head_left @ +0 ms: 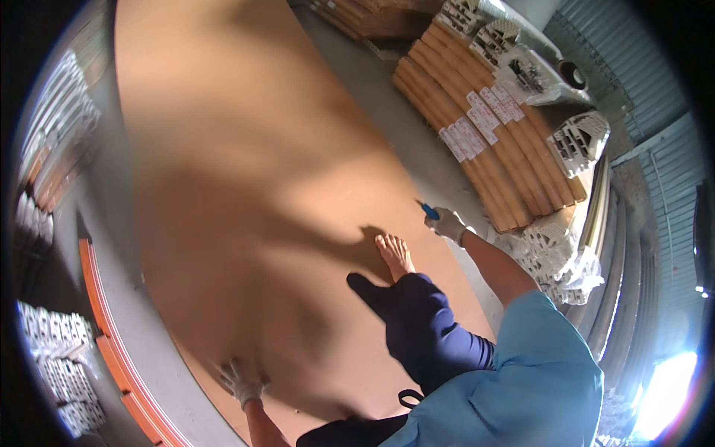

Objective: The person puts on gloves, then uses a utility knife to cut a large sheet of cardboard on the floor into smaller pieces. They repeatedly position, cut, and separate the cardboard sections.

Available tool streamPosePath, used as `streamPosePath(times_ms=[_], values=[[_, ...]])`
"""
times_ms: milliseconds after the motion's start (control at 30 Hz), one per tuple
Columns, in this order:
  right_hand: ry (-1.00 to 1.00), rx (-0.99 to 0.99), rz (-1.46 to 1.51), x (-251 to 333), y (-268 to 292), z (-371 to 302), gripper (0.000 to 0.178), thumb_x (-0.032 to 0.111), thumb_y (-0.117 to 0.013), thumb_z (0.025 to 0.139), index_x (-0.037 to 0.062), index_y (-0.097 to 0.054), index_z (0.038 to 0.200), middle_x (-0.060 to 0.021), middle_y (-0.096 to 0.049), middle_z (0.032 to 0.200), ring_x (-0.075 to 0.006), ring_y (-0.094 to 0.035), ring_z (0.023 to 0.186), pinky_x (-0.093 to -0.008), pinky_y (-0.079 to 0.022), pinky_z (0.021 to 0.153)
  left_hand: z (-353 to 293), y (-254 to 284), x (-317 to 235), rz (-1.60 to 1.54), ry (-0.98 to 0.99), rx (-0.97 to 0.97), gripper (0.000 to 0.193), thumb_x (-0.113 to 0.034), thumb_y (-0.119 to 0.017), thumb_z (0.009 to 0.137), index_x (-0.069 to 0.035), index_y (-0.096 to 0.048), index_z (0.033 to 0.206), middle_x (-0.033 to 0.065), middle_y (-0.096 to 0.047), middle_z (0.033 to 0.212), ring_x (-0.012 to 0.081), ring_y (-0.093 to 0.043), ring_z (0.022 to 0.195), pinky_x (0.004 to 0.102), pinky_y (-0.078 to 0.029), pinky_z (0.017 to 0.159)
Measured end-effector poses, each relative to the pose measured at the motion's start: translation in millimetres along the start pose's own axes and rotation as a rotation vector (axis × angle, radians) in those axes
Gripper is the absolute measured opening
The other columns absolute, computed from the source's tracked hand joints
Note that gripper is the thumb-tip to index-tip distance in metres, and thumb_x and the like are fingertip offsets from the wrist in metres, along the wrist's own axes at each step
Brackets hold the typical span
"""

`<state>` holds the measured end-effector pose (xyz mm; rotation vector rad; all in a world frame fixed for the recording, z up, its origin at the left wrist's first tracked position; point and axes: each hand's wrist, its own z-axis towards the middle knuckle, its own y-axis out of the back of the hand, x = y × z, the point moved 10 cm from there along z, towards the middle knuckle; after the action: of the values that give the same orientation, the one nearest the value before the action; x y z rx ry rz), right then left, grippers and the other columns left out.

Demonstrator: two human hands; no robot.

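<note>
A large brown cardboard sheet [246,179] lies spread beneath me. Down at its lower left, my left hand [243,381], in a pale work glove, rests on the cardboard with its fingers spread. At the sheet's right edge my right hand [447,223], also gloved, is closed around a blue utility knife [429,211]. The knife's tip points up and left, close to the cardboard edge; I cannot tell whether the blade touches it. Between the hands, my bare foot [396,255] stands on the sheet.
Stacked long brown-wrapped bundles [484,127] with pale labels lie to the right on the grey floor, their profile ends [577,145] showing. Orange-edged long strips [112,346] run along the left. White profile stacks [59,357] stand at the far left. Corrugated wall [670,186] rises at right.
</note>
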<state>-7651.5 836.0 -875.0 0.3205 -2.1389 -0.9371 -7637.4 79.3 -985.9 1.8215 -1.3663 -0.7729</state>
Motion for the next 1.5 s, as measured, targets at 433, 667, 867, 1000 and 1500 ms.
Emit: streamPosePath(times_ms=[433,667,867,1000,1500], values=[[-0.015,-0.154,0.270,34.0,49.3,332.8,0.040,0.036,-0.065,0.088,0.0091,-0.059,0.117,-0.0100,-0.066,0.087,-0.0222,-0.064,0.073,-0.0364,-0.049,0.069,60.6,80.4,-150.6,0.090,0.129,-0.013,0.088,-0.034,-0.081,0.071,-0.017,-0.035,0.144,0.0173,-0.028,0.153,0.0358,-0.032,0.138,0.0493,-0.033,0.110],[0.107,0.007,0.201,102.9,45.6,361.4,0.040,0.034,-0.067,0.087,0.0088,-0.060,0.117,-0.0075,-0.064,0.077,-0.0158,-0.061,0.071,-0.0325,-0.049,0.067,77.9,198.5,-200.2,0.095,-0.063,-0.007,0.074,-0.026,-0.078,0.075,-0.008,-0.044,0.138,0.0244,-0.034,0.148,0.0428,-0.035,0.134,0.0479,-0.033,0.109],[0.561,0.239,0.148,184.6,-61.3,289.2,0.049,0.033,-0.072,0.081,0.0101,-0.057,0.122,-0.0130,-0.069,0.097,-0.0281,-0.067,0.090,-0.0377,-0.052,0.079,116.7,195.7,-247.6,0.061,-0.212,0.040,0.069,-0.028,-0.076,0.077,-0.008,-0.046,0.136,0.0235,-0.037,0.146,0.0392,-0.036,0.134,0.0453,-0.035,0.108],[0.595,0.406,-0.067,204.0,-132.2,244.5,0.055,0.030,-0.073,0.078,0.0082,-0.056,0.126,-0.0148,-0.064,0.114,-0.0327,-0.062,0.106,-0.0438,-0.047,0.092,159.1,178.3,-256.6,-0.072,-0.292,-0.031,0.065,-0.029,-0.075,0.080,-0.007,-0.048,0.135,0.0226,-0.041,0.143,0.0372,-0.035,0.136,0.0443,-0.034,0.109],[0.673,0.462,-0.599,336.8,-220.4,176.8,0.045,0.028,-0.079,0.073,0.0071,-0.060,0.109,-0.0138,-0.064,0.095,-0.0323,-0.064,0.089,-0.0428,-0.050,0.079,208.3,182.1,-177.7,-0.229,-0.277,-0.665,0.063,-0.039,-0.075,0.075,-0.013,-0.053,0.128,0.0153,-0.047,0.137,0.0365,-0.042,0.128,0.0500,-0.036,0.101]])
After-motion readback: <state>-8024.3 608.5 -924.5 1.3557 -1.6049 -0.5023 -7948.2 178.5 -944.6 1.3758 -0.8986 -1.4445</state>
